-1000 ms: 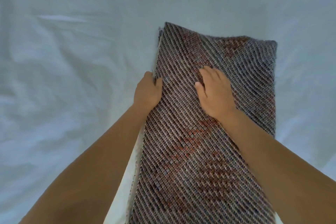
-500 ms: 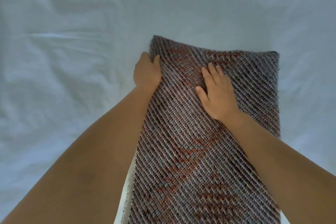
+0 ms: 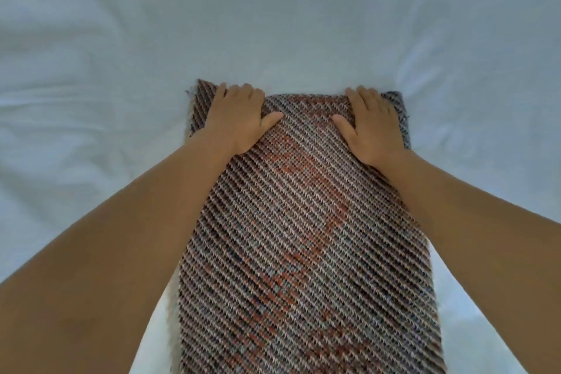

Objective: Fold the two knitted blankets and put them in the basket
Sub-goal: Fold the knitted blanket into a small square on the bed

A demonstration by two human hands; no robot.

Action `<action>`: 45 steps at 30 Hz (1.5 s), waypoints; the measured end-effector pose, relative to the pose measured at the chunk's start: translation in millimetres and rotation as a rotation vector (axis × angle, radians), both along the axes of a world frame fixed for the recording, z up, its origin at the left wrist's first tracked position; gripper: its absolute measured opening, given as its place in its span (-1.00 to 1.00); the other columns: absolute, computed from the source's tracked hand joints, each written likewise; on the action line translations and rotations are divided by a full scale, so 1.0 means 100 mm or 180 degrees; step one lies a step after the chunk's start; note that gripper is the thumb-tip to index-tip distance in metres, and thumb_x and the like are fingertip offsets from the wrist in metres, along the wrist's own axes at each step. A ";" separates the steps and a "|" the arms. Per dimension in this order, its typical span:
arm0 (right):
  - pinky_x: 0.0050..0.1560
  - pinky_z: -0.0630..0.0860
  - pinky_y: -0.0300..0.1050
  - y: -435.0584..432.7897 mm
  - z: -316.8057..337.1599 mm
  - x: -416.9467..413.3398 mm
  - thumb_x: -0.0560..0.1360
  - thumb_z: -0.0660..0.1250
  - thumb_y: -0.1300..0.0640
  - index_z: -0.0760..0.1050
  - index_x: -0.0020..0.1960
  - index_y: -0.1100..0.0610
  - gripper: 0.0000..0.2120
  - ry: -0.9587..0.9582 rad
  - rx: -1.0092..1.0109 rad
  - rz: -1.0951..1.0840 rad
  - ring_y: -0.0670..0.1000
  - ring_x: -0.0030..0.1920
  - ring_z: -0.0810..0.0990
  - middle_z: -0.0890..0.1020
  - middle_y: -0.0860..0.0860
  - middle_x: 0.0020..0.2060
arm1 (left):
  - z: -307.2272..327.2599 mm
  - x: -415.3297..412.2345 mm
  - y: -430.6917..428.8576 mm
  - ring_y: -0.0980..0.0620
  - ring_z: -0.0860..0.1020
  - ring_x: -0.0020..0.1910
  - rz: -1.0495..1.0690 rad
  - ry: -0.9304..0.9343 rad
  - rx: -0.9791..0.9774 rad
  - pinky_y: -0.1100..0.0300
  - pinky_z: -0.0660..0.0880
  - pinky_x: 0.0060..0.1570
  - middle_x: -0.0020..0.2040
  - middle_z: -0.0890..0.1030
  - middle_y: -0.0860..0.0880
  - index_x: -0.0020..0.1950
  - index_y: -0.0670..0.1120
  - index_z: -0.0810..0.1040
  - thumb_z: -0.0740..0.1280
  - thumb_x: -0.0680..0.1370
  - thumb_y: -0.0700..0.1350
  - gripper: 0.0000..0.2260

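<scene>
Two hands outstretched, left hand (image 3: 239, 123), right hand (image 3: 372, 127), pressing knitted blanket (image 3: 303, 222) flat, fingers (image 3: 244, 94) straight

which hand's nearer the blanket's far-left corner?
Left. The left hand rests on the blanket just beside that corner; the right hand presses near the opposite far corner.

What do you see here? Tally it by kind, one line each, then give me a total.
Knitted blanket: 1
Hands: 2, the left hand and the right hand, both lying on the blanket's far end
White sheet: 1
Total: 4
</scene>
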State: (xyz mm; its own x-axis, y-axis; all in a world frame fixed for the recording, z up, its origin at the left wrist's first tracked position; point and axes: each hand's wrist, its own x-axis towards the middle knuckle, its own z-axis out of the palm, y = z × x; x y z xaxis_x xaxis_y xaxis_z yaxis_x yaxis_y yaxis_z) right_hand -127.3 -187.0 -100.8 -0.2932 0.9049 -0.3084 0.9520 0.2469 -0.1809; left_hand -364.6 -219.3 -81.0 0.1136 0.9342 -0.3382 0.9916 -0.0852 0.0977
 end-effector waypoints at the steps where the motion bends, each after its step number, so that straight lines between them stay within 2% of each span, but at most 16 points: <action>1: 0.49 -0.10 0.06 0.03 -0.01 0.06 0.59 -0.02 -0.20 0.02 0.53 0.09 -0.39 0.0007 -0.0025 0.0042 0.12 0.53 0.01 0.10 0.12 0.52 | 0.00 -0.03 0.04 -0.20 0.37 0.29 -0.0072 0.0128 -0.0014 -0.14 0.20 0.34 0.28 0.43 -0.21 0.34 -0.17 0.33 -0.03 0.56 0.27 -0.40; 3: 0.49 -0.04 0.08 0.10 -0.02 0.13 0.57 0.02 -0.22 0.09 0.51 0.10 -0.38 -0.0072 -0.0003 0.0096 0.15 0.50 0.09 0.17 0.15 0.50 | 0.06 -0.10 0.16 -0.17 0.48 0.04 -0.0256 0.0313 -0.0216 -0.07 0.36 0.11 0.04 0.52 -0.17 0.17 -0.15 0.41 0.04 0.50 0.35 -0.40; 5: 0.47 0.02 0.11 0.14 -0.01 0.09 0.57 0.05 -0.20 0.15 0.48 0.12 -0.41 -0.0296 0.0079 0.0142 0.19 0.45 0.19 0.26 0.19 0.44 | 0.15 -0.14 0.30 -0.09 0.48 -0.13 -0.0374 0.0459 -0.0582 0.02 0.40 -0.07 -0.15 0.51 -0.07 0.02 -0.12 0.43 0.11 0.41 0.42 -0.39; 10: 0.41 0.13 0.16 0.25 0.17 -0.15 0.57 0.14 -0.11 0.28 0.35 0.23 -0.49 -0.0828 -0.0138 0.0283 0.23 0.33 0.35 0.43 0.23 0.29 | 0.29 -0.12 0.38 0.01 0.44 -0.32 -0.0461 0.0705 -0.0599 0.15 0.31 -0.28 -0.31 0.48 -0.03 -0.18 -0.13 0.44 0.24 0.36 0.41 -0.43; 13: 0.13 0.35 0.04 0.32 0.43 -0.21 0.56 0.20 -0.06 0.41 0.14 0.25 -0.63 -0.1002 -0.0243 0.0626 0.18 0.02 0.49 0.55 0.13 -0.09 | 0.39 -0.08 0.26 0.02 0.40 -0.37 -0.0418 0.0669 -0.0353 0.16 0.31 -0.35 -0.34 0.44 -0.02 -0.17 -0.14 0.40 0.29 0.38 0.36 -0.46; 15: -0.05 0.32 -0.03 0.28 0.62 -0.18 0.55 0.22 -0.02 0.42 0.04 0.24 -0.70 -0.0897 -0.0182 0.0765 0.13 -0.15 0.42 0.44 0.05 -0.28 | 0.50 -0.08 0.13 -0.02 0.41 -0.32 -0.0282 0.0479 -0.0250 0.13 0.36 -0.30 -0.33 0.40 -0.02 -0.10 -0.13 0.35 0.30 0.40 0.33 -0.48; 20: -0.14 0.34 -0.03 -0.17 1.00 0.07 0.52 0.23 -0.01 0.37 -0.12 0.19 -0.75 -0.0418 0.0109 0.0843 0.13 -0.07 0.41 0.40 0.08 -0.19 | 0.78 -0.06 -0.44 0.00 0.40 -0.40 0.0091 -0.0247 -0.0049 0.16 0.28 -0.42 -0.37 0.42 -0.03 -0.05 -0.11 0.30 0.33 0.42 0.26 -0.53; 23: -0.13 0.28 -0.06 -0.61 1.18 0.21 0.51 0.22 -0.03 0.35 -0.16 0.15 -0.76 -0.0352 0.0215 0.0997 0.12 -0.08 0.45 0.37 0.00 -0.28 | 0.96 0.05 -0.85 0.03 0.42 -0.41 0.0240 -0.0501 -0.0087 0.20 0.28 -0.44 -0.37 0.45 -0.01 0.02 -0.06 0.28 0.36 0.43 0.22 -0.56; 25: -0.15 0.35 -0.08 -0.93 1.26 0.33 0.50 0.23 -0.03 0.32 -0.14 0.11 -0.79 -0.0125 0.0012 0.0781 0.13 -0.14 0.50 0.40 -0.02 -0.33 | 1.06 0.12 -1.15 -0.01 0.49 -0.33 0.0315 -0.0601 -0.0137 0.19 0.35 -0.36 -0.30 0.50 0.01 0.05 -0.04 0.33 0.36 0.43 0.20 -0.59; 28: -0.13 0.44 -0.05 -1.47 1.41 0.53 0.48 0.27 -0.04 0.35 -0.01 0.09 -0.77 0.0250 -0.0234 0.0454 0.17 -0.08 0.56 0.54 0.02 -0.17 | 1.26 0.23 -1.68 0.02 0.49 -0.20 0.0445 -0.0849 -0.0137 0.21 0.35 -0.20 -0.18 0.50 0.07 0.09 -0.01 0.45 0.38 0.45 0.11 -0.68; 32: -0.23 0.38 -0.09 -2.19 1.63 0.72 0.45 0.33 -0.02 0.20 -0.11 0.01 -0.71 0.0338 -0.0428 0.0404 0.07 -0.25 0.41 0.36 -0.11 -0.32 | 1.51 0.38 -2.47 0.06 0.43 -0.13 0.0609 -0.1129 -0.0185 0.22 0.29 -0.16 -0.12 0.41 0.10 0.12 -0.04 0.49 0.41 0.44 -0.09 -0.72; 35: -0.20 0.43 -0.08 -2.60 1.75 0.83 0.43 0.36 0.02 0.31 0.01 0.05 -0.73 0.0283 -0.0550 0.0357 0.04 -0.24 0.44 0.41 -0.12 -0.32 | 1.55 0.53 -3.02 0.04 0.46 -0.01 0.0405 -0.0947 -0.0284 0.24 0.32 -0.12 -0.01 0.48 0.04 0.16 -0.05 0.47 0.40 0.44 -0.09 -0.68; 38: -0.01 0.53 -0.01 -2.97 1.79 0.93 0.42 0.36 0.04 0.35 0.26 0.04 -0.55 0.0319 -0.0762 0.0403 0.10 -0.02 0.57 0.60 0.00 -0.02 | 1.55 0.65 -3.45 0.00 0.49 0.08 0.0367 -0.0901 -0.0308 0.25 0.31 -0.14 0.06 0.52 0.02 0.15 -0.07 0.47 0.41 0.42 -0.12 -0.68; 41: 0.09 0.51 -0.01 -3.32 1.70 1.04 0.40 0.39 0.03 0.33 0.39 0.07 -0.41 0.0107 -0.0712 0.0787 0.12 0.16 0.55 0.58 0.03 0.16 | 1.53 0.73 -3.80 -0.02 0.52 -0.01 0.0447 -0.0826 -0.0366 0.22 0.32 -0.20 -0.02 0.55 0.02 0.05 -0.09 0.49 0.43 0.37 -0.19 -0.72; 42: 0.01 0.53 -0.02 -3.43 1.65 1.08 0.37 0.42 0.02 0.38 0.36 0.10 -0.41 0.0066 -0.0618 0.0947 0.13 0.10 0.58 0.61 0.05 0.10 | 1.51 0.76 -3.92 -0.04 0.56 -0.10 0.0381 -0.0791 -0.0388 0.22 0.34 -0.27 -0.10 0.56 0.01 -0.03 -0.10 0.50 0.46 0.31 -0.21 -0.72; 45: -0.40 0.55 -0.06 -3.69 1.48 1.17 0.14 0.57 0.08 0.58 0.06 0.19 -0.48 0.0091 -0.0515 0.1156 0.14 -0.28 0.64 0.65 0.07 -0.26 | 1.37 0.85 -4.21 0.00 0.54 -0.44 0.0039 -0.0532 -0.0333 0.26 0.29 -0.55 -0.37 0.54 0.03 -0.26 -0.07 0.49 0.57 0.03 -0.22 -0.61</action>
State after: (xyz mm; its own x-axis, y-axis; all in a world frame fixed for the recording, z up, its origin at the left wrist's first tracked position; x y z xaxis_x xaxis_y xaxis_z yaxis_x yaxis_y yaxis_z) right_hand -10.2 -556.0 47.2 -0.5959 0.6811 -0.4255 0.8020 0.5328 -0.2702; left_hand -280.0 -640.0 56.4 0.1650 0.8966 -0.4109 0.9617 -0.0539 0.2686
